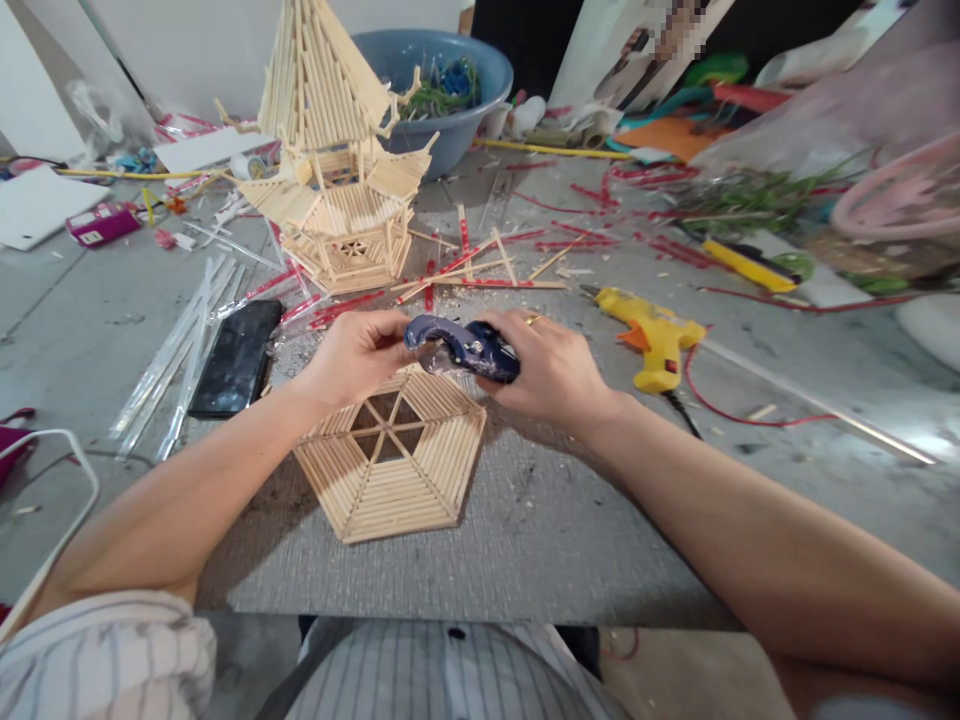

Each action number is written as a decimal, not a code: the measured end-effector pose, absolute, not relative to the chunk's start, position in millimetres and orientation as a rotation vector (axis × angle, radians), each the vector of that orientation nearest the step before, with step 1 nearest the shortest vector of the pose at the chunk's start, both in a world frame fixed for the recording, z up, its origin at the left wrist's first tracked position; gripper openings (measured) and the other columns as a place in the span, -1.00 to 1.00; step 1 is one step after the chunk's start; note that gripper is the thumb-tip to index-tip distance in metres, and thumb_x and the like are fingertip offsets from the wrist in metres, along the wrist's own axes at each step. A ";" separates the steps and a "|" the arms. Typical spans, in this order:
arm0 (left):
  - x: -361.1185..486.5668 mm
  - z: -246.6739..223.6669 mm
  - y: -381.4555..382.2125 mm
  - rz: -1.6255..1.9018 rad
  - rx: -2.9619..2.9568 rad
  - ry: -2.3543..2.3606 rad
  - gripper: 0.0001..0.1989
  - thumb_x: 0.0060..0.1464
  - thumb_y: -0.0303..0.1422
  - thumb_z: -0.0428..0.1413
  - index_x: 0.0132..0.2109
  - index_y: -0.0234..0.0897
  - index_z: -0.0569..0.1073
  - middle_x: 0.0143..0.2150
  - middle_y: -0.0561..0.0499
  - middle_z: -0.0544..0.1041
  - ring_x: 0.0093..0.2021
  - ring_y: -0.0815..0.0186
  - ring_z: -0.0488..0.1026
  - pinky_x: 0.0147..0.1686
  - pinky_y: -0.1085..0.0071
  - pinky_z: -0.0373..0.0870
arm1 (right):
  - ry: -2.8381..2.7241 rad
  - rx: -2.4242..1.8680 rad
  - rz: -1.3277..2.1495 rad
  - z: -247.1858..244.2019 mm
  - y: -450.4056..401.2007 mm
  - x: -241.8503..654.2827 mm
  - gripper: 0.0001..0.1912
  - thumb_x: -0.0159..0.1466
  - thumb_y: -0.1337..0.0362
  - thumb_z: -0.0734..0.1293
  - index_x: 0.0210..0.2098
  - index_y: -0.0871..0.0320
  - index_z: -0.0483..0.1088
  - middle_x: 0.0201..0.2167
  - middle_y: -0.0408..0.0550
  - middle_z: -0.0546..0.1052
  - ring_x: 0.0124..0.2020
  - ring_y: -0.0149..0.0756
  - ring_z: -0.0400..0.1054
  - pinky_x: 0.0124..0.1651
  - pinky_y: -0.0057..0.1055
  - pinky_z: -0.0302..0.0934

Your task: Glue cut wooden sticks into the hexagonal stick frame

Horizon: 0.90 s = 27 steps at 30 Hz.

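Gripped in my right hand (551, 365) is a dark blue hand cutter (480, 350) with a curved jaw pointing left. My left hand (356, 355) is closed in a pinch at the tip of that jaw; whatever lies between its fingers is too small to make out. Both hands are above the far edge of a flat hexagonal panel (405, 490) built from thin wooden sticks, with spokes crossing an open centre. Part of the panel's far side is covered by my hands. It lies on a grey board (525, 560) in front of me.
Behind my hands stands a stick-built pagoda model (345, 220), with loose sticks (480, 275) and red wrappers beside it. A black phone (236, 360) and clear glue sticks (180, 350) lie left. To the right are a yellow glue gun (656, 340) and a yellow-handled cutter (750, 265). A blue basin (457, 135) stands behind.
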<state>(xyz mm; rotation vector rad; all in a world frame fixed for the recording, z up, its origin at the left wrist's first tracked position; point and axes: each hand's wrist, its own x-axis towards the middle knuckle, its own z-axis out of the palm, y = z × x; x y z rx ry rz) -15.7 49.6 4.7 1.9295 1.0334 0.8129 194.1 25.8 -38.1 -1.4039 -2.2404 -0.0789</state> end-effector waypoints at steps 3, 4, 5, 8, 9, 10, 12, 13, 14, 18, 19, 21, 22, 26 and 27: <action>-15.4 2.1 49.9 0.836 1.924 1.020 -0.83 -0.05 -0.32 0.14 -0.45 -0.37 0.45 -0.54 0.11 0.37 -0.50 0.51 0.24 -0.48 0.56 0.22 | -2.230 -1.376 -0.122 -41.7 27.0 195.0 -0.55 0.03 0.26 0.25 -0.06 0.17 0.33 -0.25 0.04 0.53 -0.29 -0.16 0.41 -0.24 -0.28 0.25; -15.4 1.3 50.1 0.846 1.926 1.015 -0.83 -0.06 -0.32 0.14 -0.45 -0.37 0.45 -0.55 0.11 0.36 -0.50 0.51 0.24 -0.48 0.56 0.22 | -2.225 -1.366 -0.139 -42.8 27.4 195.3 -0.55 0.03 0.25 0.25 -0.06 0.18 0.33 -0.25 0.04 0.53 -0.29 -0.17 0.41 -0.25 -0.30 0.25; -15.5 0.6 50.3 0.851 1.931 1.013 -0.84 -0.06 -0.32 0.14 -0.45 -0.37 0.45 -0.55 0.12 0.36 -0.51 0.51 0.24 -0.49 0.56 0.22 | -2.221 -1.357 -0.156 -43.7 27.6 195.5 -0.55 0.03 0.25 0.25 -0.07 0.18 0.34 -0.26 0.04 0.54 -0.29 -0.17 0.41 -0.26 -0.31 0.25; -15.8 -0.4 50.4 0.848 1.963 1.035 -0.83 -0.04 -0.32 0.13 -0.46 -0.37 0.45 -0.56 0.12 0.35 -0.51 0.51 0.23 -0.50 0.56 0.21 | -2.218 -1.333 -0.193 -44.8 27.6 195.9 -0.56 0.04 0.25 0.24 -0.07 0.20 0.35 -0.27 0.04 0.54 -0.30 -0.18 0.42 -0.28 -0.32 0.25; -16.0 -0.4 50.3 0.844 1.975 1.047 -0.82 -0.04 -0.32 0.13 -0.46 -0.37 0.46 -0.56 0.12 0.35 -0.52 0.51 0.23 -0.50 0.56 0.20 | -2.218 -1.329 -0.200 -44.8 27.4 195.9 -0.56 0.04 0.25 0.24 -0.07 0.21 0.35 -0.27 0.04 0.55 -0.31 -0.18 0.43 -0.28 -0.32 0.25; -16.1 -0.4 50.0 0.838 1.985 1.059 -0.82 -0.03 -0.32 0.13 -0.46 -0.38 0.46 -0.57 0.11 0.36 -0.52 0.51 0.23 -0.50 0.56 0.20 | -2.218 -1.329 -0.203 -44.6 27.2 195.9 -0.56 0.04 0.25 0.24 -0.07 0.21 0.36 -0.28 0.04 0.55 -0.31 -0.19 0.43 -0.28 -0.32 0.25; -16.4 -0.5 49.4 0.835 1.992 1.070 -0.83 -0.03 -0.33 0.14 -0.46 -0.38 0.47 -0.57 0.12 0.36 -0.53 0.51 0.22 -0.51 0.56 0.20 | -2.221 -1.340 -0.201 -44.0 26.8 195.8 -0.56 0.04 0.25 0.24 -0.07 0.21 0.36 -0.28 0.04 0.55 -0.31 -0.18 0.44 -0.28 -0.32 0.26; -16.5 -0.7 49.1 0.836 1.989 1.071 -0.83 -0.03 -0.33 0.15 -0.46 -0.37 0.47 -0.57 0.12 0.36 -0.53 0.51 0.22 -0.51 0.56 0.21 | -2.223 -1.351 -0.198 -43.6 26.7 195.7 -0.55 0.03 0.25 0.24 -0.07 0.21 0.36 -0.28 0.04 0.56 -0.30 -0.18 0.44 -0.28 -0.32 0.25; -16.7 -0.9 48.8 0.838 1.985 1.070 -0.84 -0.03 -0.34 0.15 -0.45 -0.37 0.47 -0.57 0.12 0.36 -0.53 0.52 0.22 -0.51 0.56 0.21 | -2.225 -1.365 -0.193 -43.3 26.6 195.6 -0.55 0.03 0.25 0.25 -0.07 0.20 0.36 -0.27 0.04 0.56 -0.30 -0.17 0.44 -0.29 -0.32 0.25; -17.1 -3.2 48.2 0.849 1.946 1.036 -0.87 -0.03 -0.37 0.15 -0.42 -0.38 0.48 -0.56 0.12 0.38 -0.52 0.51 0.25 -0.49 0.55 0.24 | -2.239 -1.426 -0.160 -42.1 26.3 195.1 -0.54 0.02 0.23 0.26 -0.07 0.19 0.36 -0.25 0.04 0.56 -0.27 -0.15 0.44 -0.30 -0.32 0.23; -17.1 -3.9 48.1 0.855 1.936 1.024 -0.87 -0.03 -0.37 0.14 -0.42 -0.38 0.48 -0.55 0.11 0.38 -0.52 0.50 0.26 -0.48 0.54 0.25 | -2.245 -1.442 -0.145 -41.9 26.1 194.9 -0.54 0.02 0.23 0.26 -0.07 0.19 0.36 -0.25 0.04 0.56 -0.27 -0.14 0.44 -0.31 -0.32 0.23; -16.8 -5.1 47.7 0.869 1.921 1.004 -0.88 -0.04 -0.38 0.15 -0.42 -0.38 0.48 -0.54 0.11 0.39 -0.50 0.50 0.28 -0.46 0.54 0.27 | -2.250 -1.480 -0.112 -41.6 25.4 194.6 -0.55 0.02 0.22 0.26 -0.08 0.18 0.37 -0.26 0.05 0.56 -0.27 -0.12 0.44 -0.33 -0.32 0.21; -16.5 -5.6 47.3 0.875 1.917 0.997 -0.89 -0.03 -0.39 0.14 -0.42 -0.38 0.48 -0.54 0.11 0.39 -0.50 0.50 0.28 -0.46 0.54 0.27 | -2.250 -1.504 -0.093 -41.4 25.0 194.5 -0.55 0.02 0.21 0.26 -0.09 0.18 0.37 -0.26 0.05 0.56 -0.28 -0.12 0.43 -0.34 -0.32 0.20; -14.9 -7.2 46.3 0.899 1.910 0.995 -0.91 -0.04 -0.41 0.14 -0.44 -0.36 0.48 -0.57 0.12 0.37 -0.52 0.51 0.27 -0.49 0.56 0.25 | -2.255 -1.581 -0.013 -40.3 23.3 194.4 -0.55 0.04 0.17 0.27 -0.09 0.17 0.35 -0.28 0.05 0.54 -0.31 -0.11 0.40 -0.38 -0.31 0.15; -14.5 -7.7 46.3 0.901 1.909 1.000 -0.92 -0.04 -0.42 0.14 -0.44 -0.36 0.47 -0.57 0.12 0.36 -0.52 0.51 0.27 -0.49 0.56 0.24 | -2.259 -1.592 0.004 -39.6 23.1 194.4 -0.55 0.04 0.16 0.27 -0.08 0.17 0.34 -0.29 0.05 0.54 -0.32 -0.10 0.40 -0.38 -0.30 0.14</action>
